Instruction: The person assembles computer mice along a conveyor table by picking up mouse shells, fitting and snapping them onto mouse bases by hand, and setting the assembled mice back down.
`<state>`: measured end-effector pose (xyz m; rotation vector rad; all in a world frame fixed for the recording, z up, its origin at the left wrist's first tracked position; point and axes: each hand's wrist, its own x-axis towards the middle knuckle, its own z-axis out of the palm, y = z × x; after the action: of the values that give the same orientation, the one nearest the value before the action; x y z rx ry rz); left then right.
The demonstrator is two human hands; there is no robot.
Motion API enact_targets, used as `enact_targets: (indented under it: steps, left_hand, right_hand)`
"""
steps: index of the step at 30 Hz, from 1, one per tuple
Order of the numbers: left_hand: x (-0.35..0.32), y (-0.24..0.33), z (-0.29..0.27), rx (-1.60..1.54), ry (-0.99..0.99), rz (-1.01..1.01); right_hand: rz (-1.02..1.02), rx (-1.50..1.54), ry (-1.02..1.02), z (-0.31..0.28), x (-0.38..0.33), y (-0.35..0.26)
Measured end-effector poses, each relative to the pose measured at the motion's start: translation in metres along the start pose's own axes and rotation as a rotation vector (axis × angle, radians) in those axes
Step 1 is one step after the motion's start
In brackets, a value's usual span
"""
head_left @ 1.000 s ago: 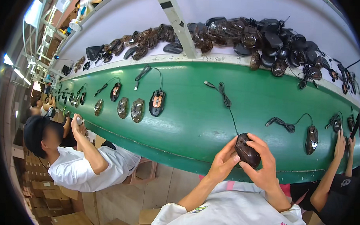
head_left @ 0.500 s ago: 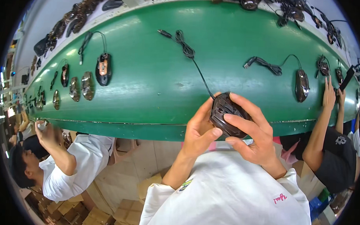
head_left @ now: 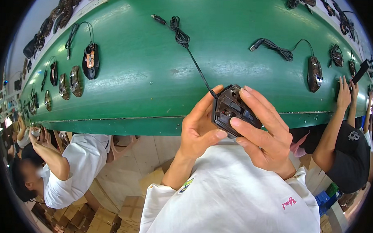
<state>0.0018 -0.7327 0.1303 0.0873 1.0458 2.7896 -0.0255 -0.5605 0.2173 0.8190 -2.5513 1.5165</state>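
Between my two hands, over the near edge of the green table, is a dark computer mouse [head_left: 228, 109] with its buttoned top facing up. My left hand [head_left: 199, 131] is closed around its left side, thumb low on the near end. The fingers of my right hand [head_left: 268, 138] lie over its top and right side; part of the shell is hidden under them. From the mouse's far end a black cable [head_left: 198, 69] runs away across the table to a tied bundle [head_left: 178, 33] and a plug [head_left: 158, 19].
On the green table [head_left: 130, 65] at left lie an open mouse with copper-coloured insides [head_left: 90, 60] and several brown shells [head_left: 76, 80]. Another corded mouse [head_left: 314, 73] lies at right. People sit on both sides, one in white [head_left: 84, 162], one in black [head_left: 345, 159]. Cardboard boxes [head_left: 132, 209] stand below.
The mouse has turned and tilted slightly in my hands, so more of its top shows. My right fingers have shifted on it. The whole view has moved a little.
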Motion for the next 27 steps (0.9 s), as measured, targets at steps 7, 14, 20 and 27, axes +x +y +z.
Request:
enact_targets:
  steps: [7,14,20,27]
  left_hand:
    - [-0.01,-0.003,-0.005,0.075,-0.032,0.04]
    - [-0.004,0.0,0.002,0.039,-0.107,0.116]
    - [-0.008,0.005,-0.004,0.117,-0.182,0.139]
    - [-0.017,0.004,0.003,0.137,-0.145,0.161]
  right_hand:
    - [-0.03,0.012,0.012,0.003,-0.001,-0.003]
    - [-0.087,-0.028,0.021,0.007,-0.004,-0.002]
    - [-0.104,-0.002,0.032,0.008,-0.005,-0.005]
    - [-0.15,0.038,0.055,0.012,-0.005,-0.001]
